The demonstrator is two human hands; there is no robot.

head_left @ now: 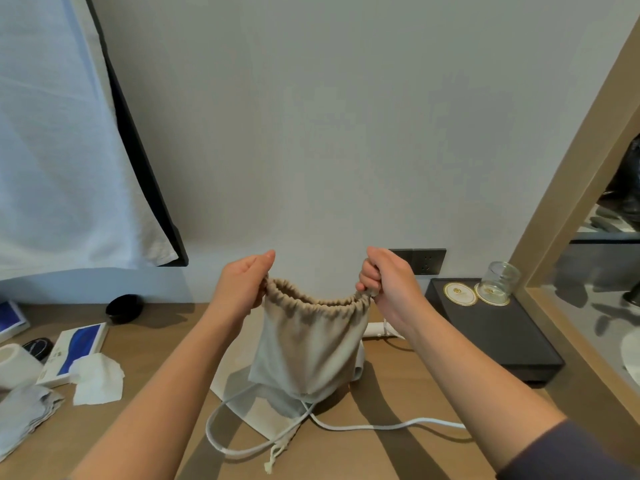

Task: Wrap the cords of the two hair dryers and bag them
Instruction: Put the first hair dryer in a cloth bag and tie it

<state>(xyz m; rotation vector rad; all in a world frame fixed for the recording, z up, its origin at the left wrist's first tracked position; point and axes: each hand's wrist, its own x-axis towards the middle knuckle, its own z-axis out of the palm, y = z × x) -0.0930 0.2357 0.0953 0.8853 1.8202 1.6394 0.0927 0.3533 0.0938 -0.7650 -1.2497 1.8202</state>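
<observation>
both hands hold the beige bag up above the desk, its long axis hanging straight down to 6 o'clock from the grips. the left hand pinches the gathered rim at 9 o'clock, the right hand at 3 o'clock, fingers closed on the cloth. a white hair dryer lies behind the bag, nearer the right hand, its cord loose on the desk.

No lettering can be read: the round coasters on the black tray carry gold emblems, and print on the blue-and-white box is too small.
</observation>
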